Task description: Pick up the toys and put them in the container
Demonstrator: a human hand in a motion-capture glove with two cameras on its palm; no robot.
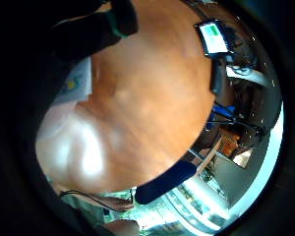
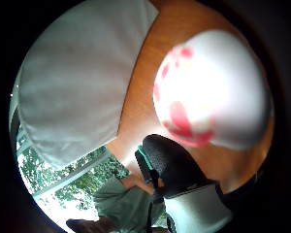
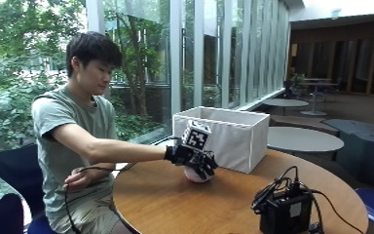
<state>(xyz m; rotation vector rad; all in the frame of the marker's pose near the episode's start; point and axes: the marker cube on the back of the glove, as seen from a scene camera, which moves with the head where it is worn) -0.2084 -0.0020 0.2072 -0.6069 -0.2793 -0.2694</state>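
reaching over the round wooden table (image 3: 174, 204), the gloved right hand (image 3: 193, 158) was draped on top of a white ball toy with red blotches (image 3: 195, 175), fingers curled down around it, and that read as a grasp. the toy sat on the table just in front of the white fabric container (image 3: 229, 136), close to its near wall but not inside it. in the thumb-side palm view the toy (image 2: 213, 92) filled much of the frame, with a black-gloved thumb (image 2: 172, 162) beside it and the container (image 2: 77, 73) nearby. the bare hand rested down by the person's lap, well away from the container. risk, as a judgement: the toy was round and smooth-looking, so it could have slipped out on the lift and rolled away from the container toward the table edge. the container's wall stood taller than the toy, so a low carry could have knocked the soft wall or bumped the toy loose. the black device (image 3: 284, 209) sat well apart from the container, unlikely to interfere.
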